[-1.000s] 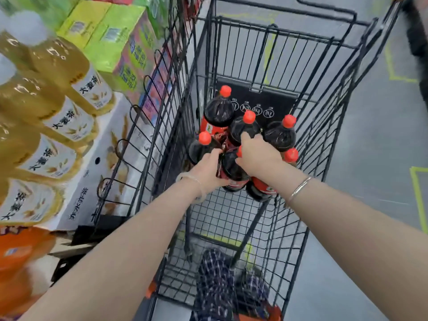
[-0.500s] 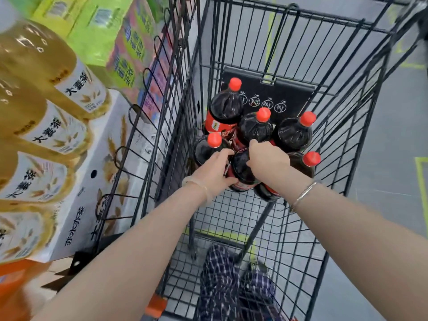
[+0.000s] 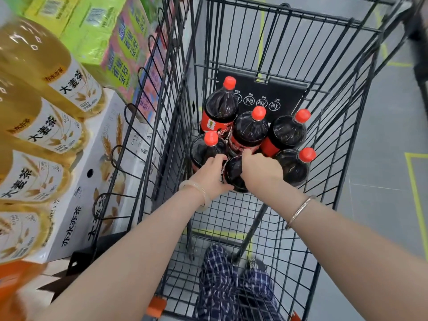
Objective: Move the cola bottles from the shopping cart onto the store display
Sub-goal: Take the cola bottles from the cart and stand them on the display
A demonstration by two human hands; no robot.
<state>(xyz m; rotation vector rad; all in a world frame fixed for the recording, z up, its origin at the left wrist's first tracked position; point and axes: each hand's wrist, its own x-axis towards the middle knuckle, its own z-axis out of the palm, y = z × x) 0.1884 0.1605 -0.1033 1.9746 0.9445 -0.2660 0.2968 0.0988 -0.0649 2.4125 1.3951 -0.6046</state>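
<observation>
Both hands grip one cola bottle point(image 3: 234, 173) at the near edge of the cluster in the cart point(image 3: 273, 218). Left hand point(image 3: 212, 176) wraps its fingers round the bottle's left side; right hand point(image 3: 260, 171) curls over its top and right shoulder, hiding the cap. The bottle stands upright on the cart's wire floor, touching its neighbours.

Five more bottles stand packed around it toward the cart's far end. One with a red cap point(image 3: 207, 149) is just left of the held bottle, near the cart's left wall. Another point(image 3: 295, 166) is just right of it, near the right wall. Behind these stand three in a row: a tall one point(image 3: 220, 110) at far left, one point(image 3: 250, 130) in the middle, one point(image 3: 287, 133) at right. A black panel point(image 3: 261, 91) with safety icons hangs at the cart's far end behind them.

A pale bangle point(image 3: 196, 191) circles the left wrist and a thin metal bracelet point(image 3: 298, 210) the right. Beside the cart's left wall, a display holds yellow tea bottles point(image 3: 48, 93) on a white carton point(image 3: 76, 200), with green cartons point(image 3: 97, 31) beyond.
</observation>
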